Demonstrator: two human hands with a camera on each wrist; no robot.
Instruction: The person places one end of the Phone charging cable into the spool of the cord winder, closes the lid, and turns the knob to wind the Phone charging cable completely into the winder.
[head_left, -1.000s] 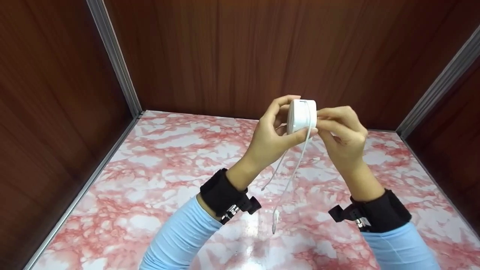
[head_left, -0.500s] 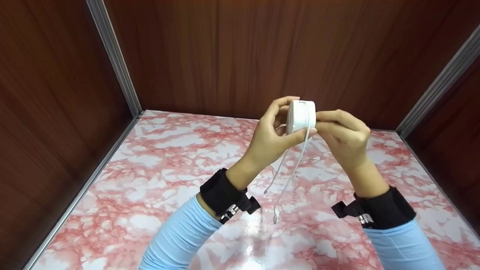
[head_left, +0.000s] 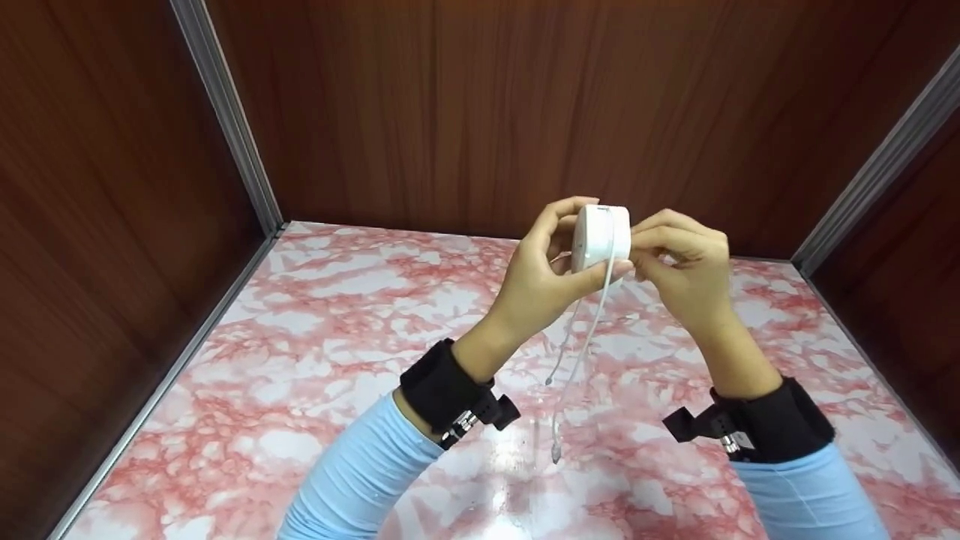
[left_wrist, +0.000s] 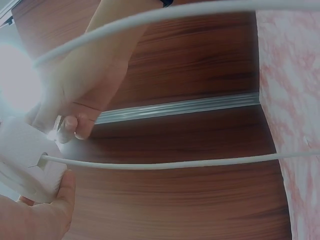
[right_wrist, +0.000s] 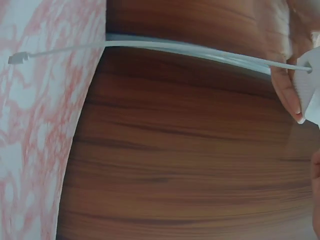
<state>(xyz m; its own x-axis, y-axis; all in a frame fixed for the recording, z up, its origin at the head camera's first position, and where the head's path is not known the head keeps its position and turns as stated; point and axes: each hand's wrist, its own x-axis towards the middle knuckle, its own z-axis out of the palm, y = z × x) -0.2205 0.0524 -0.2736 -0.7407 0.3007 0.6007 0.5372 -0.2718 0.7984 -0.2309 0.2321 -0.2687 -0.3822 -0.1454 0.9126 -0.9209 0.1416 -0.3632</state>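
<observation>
Shorter cable end (head_left: 550,379) has just swung toward three o'clock! Left hand (head_left: 534,274) grips the white case (head_left: 595,240) above the bench (head_left: 300,375); right hand (head_left: 686,266) crowds its three-o'clock side (pinch hidden, can't tell), fingerwork apparently ongoing.

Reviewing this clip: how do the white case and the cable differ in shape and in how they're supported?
The case is chunky with rounded corners; the cable is thin and string-like.
The left hand grips the case, while the cable's ends dangle below it.
Both look whitish.
</observation>
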